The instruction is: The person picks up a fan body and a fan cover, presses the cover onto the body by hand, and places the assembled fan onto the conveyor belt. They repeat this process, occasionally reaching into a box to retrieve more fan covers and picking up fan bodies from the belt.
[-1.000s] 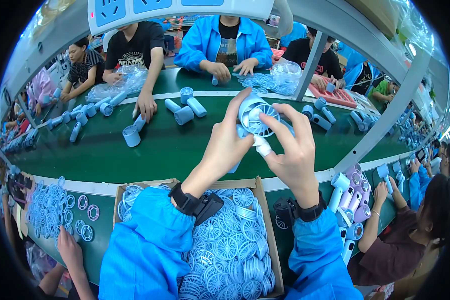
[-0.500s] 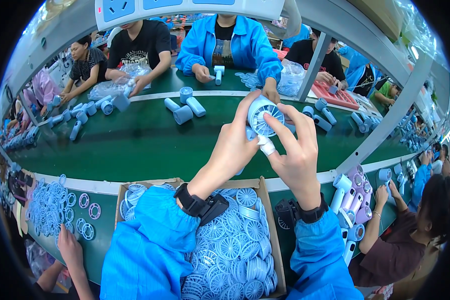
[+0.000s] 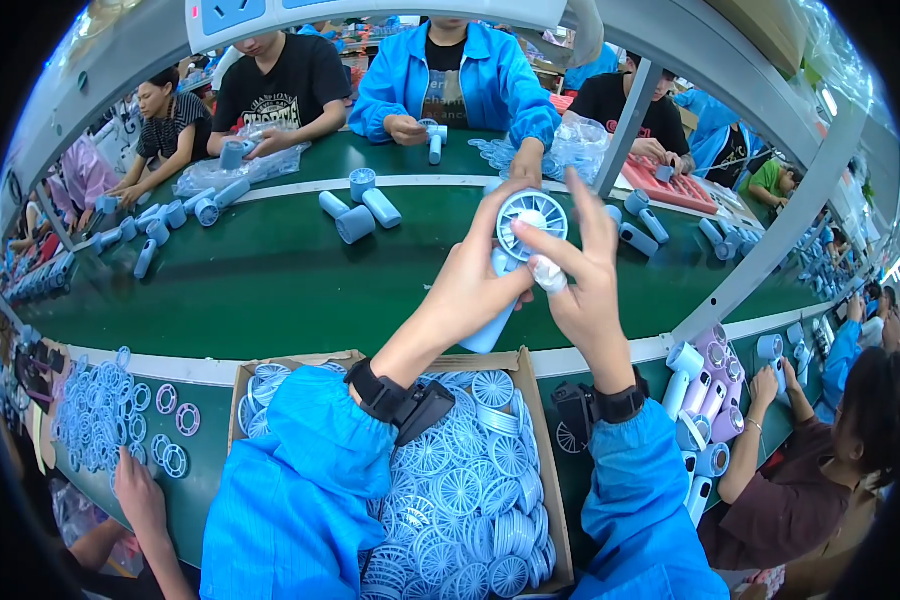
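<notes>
A light blue handheld fan (image 3: 488, 330) is held above the green belt, its round slatted front turned toward me and its handle slanting down to the left. My left hand (image 3: 470, 285) is closed around the fan between head and handle. My right hand (image 3: 585, 300), with a white wrap on one digit, touches the front; its other fingers are spread and blurred. Below my forearms stands a cardboard box (image 3: 544, 440) full of light blue round spoked grilles (image 3: 460, 495).
Several blue fan bodies (image 3: 355, 224) lie on the green belt (image 3: 270, 300). Loose rings (image 3: 95, 415) cover the left table; blue and purple fans (image 3: 710, 400) lie at right. A metal post (image 3: 770, 220) rises at right. Co-workers sit across and on both sides.
The fan has turned in my left hand, so its handle now shows below. My right fingers have lifted off its side. Across the belt, a co-worker has raised a round grille.
</notes>
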